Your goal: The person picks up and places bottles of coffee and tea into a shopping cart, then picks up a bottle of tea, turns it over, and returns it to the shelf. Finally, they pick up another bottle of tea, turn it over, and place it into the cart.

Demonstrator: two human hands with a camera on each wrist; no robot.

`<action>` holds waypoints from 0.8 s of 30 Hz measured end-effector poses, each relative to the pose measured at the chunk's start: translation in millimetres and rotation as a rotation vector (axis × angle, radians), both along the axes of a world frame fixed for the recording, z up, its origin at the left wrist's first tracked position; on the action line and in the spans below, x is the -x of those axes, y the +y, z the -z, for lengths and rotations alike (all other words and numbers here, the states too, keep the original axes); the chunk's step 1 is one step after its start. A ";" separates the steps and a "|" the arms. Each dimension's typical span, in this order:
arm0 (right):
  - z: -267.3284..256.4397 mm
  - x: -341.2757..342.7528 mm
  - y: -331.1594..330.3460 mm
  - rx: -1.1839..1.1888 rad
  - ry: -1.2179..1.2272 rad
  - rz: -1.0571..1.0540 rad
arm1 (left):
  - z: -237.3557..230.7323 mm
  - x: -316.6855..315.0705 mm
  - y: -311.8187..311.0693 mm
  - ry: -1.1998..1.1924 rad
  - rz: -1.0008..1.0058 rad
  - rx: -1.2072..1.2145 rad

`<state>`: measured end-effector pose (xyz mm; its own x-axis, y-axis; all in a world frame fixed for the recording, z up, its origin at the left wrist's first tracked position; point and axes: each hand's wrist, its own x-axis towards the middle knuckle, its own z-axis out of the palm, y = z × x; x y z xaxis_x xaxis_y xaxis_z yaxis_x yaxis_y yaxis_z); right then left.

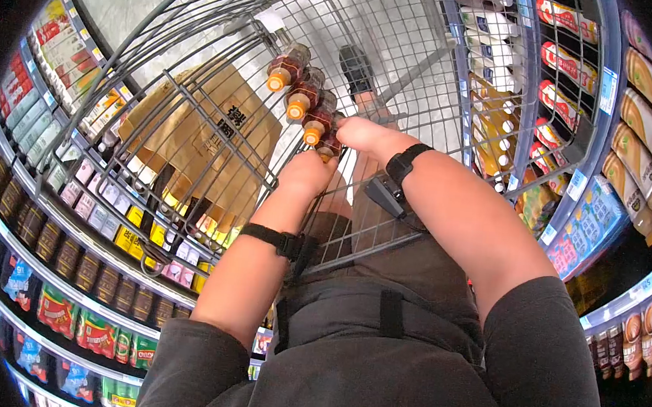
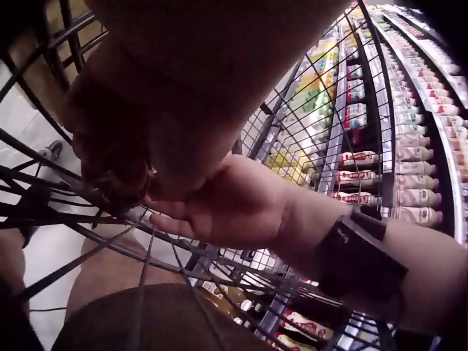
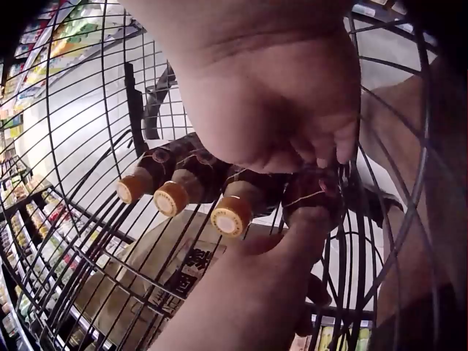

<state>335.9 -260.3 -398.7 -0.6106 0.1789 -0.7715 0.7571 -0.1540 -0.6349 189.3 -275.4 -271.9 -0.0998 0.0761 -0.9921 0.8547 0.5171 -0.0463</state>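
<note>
Several dark red-brown drink bottles with orange caps lie side by side in the wire shopping cart (image 1: 416,134), caps toward me. In the right wrist view, three caps show in a row, the third bottle (image 3: 232,216) beside the nearest one (image 3: 311,196). My left hand (image 1: 307,175) grips that nearest bottle at its cap end, the thumb along its neck, hiding the cap. My right hand (image 1: 362,135) holds the same bottle farther along its body, fingertips bent onto it. Both hands are close together at the row's near end.
A brown paper bag (image 1: 201,136) with black print stands on the cart's left side. Shelves of packaged drinks (image 1: 98,277) run along the left, and shelves of bottles (image 1: 566,69) along the right. The cart's wire bars surround the hands; my legs are just below.
</note>
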 end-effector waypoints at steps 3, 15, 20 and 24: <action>5.5 -0.8 -3.9 0.160 -0.088 0.048 | 1.8 -0.4 -4.4 0.006 0.030 0.007; -33.6 3.6 6.9 -0.136 -0.005 -0.186 | -70.9 23.9 4.5 -0.107 0.061 -0.133; -56.9 -7.6 14.6 0.177 -0.041 0.079 | -143.3 50.5 2.2 -0.247 -0.040 -0.317; -138.6 3.6 33.1 0.679 -0.086 0.636 | -190.9 72.7 -12.2 -0.337 -0.136 -0.418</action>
